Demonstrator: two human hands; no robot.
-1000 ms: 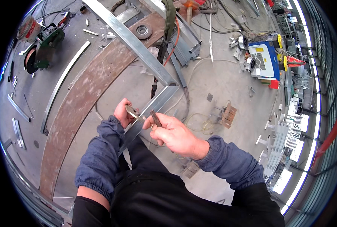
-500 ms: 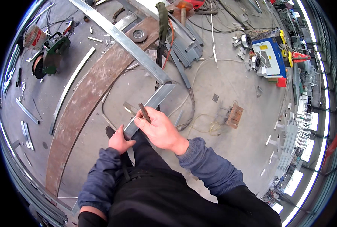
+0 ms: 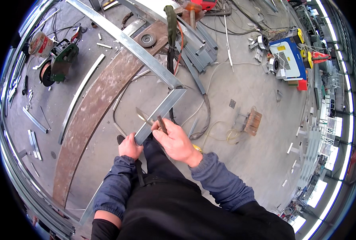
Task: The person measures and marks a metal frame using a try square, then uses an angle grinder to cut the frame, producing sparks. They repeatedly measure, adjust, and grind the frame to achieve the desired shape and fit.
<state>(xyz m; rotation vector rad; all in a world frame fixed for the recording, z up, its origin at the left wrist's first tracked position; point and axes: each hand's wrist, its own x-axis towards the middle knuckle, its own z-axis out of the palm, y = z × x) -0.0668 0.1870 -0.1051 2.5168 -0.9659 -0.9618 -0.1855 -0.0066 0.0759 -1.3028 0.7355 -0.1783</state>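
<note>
A galvanized steel square tube [image 3: 162, 105] runs from a corner joint down toward me. Its near end meets my left hand [image 3: 131, 146], which is closed around the edge with the fingers partly hidden. My right hand [image 3: 174, 141] is wrapped round a rusty brown metal bar [image 3: 162, 125], whose upper end sticks out above the fist. A thin pointed metal piece [image 3: 143, 115] shows just left of that fist, across the tube; I cannot tell whether it joins the bar. A longer tube [image 3: 122, 38] stretches from the corner to the far left.
A broad rusty curved plate [image 3: 94, 98] lies left of the frame. Beyond the corner are stacked steel profiles [image 3: 200, 56] and an orange hammer [image 3: 192, 12]. A wire feeder [image 3: 62, 60] stands far left, a blue-white machine [image 3: 288, 60] far right. Cables [image 3: 206, 114] trail across the floor.
My left hand has closed in on the tube end, its thumb no longer sticking out. My right hand, with the bar, has moved slightly right. The view has shifted a little.
</note>
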